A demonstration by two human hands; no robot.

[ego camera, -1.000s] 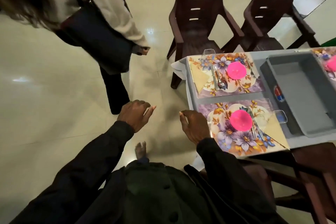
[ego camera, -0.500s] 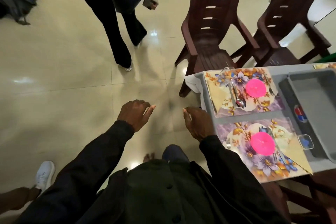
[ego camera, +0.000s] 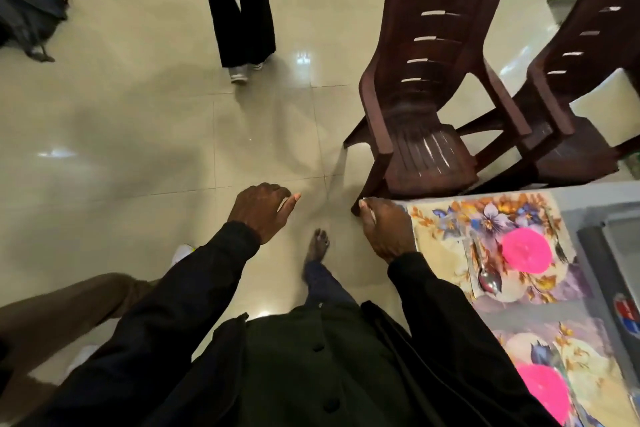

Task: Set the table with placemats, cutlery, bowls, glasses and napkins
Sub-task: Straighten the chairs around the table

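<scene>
Two floral placemats lie on the grey table at the right edge. The far placemat (ego camera: 485, 218) carries a pink bowl (ego camera: 526, 251), a spoon (ego camera: 487, 279) and a pale folded napkin (ego camera: 440, 253). On the near placemat (ego camera: 571, 357) sits a second pink bowl (ego camera: 542, 392). My left hand (ego camera: 259, 210) hangs over the floor, fingers loosely curled, holding nothing. My right hand (ego camera: 384, 230) hovers beside the table's corner, fingers loosely curled, also holding nothing.
A grey bin (ego camera: 620, 274) sits on the table at the right edge. Two dark brown plastic chairs (ego camera: 422, 107) (ego camera: 585, 80) stand beyond the table. A person's legs (ego camera: 242, 10) stand on the tiled floor ahead, another person's leg (ego camera: 52, 308) is at left, and a backpack (ego camera: 27, 10) lies far left.
The view has swung left and forward, so the table slid to the right edge and the chairs came nearer. The standing person moved farther off. Both hands keep their loose pose.
</scene>
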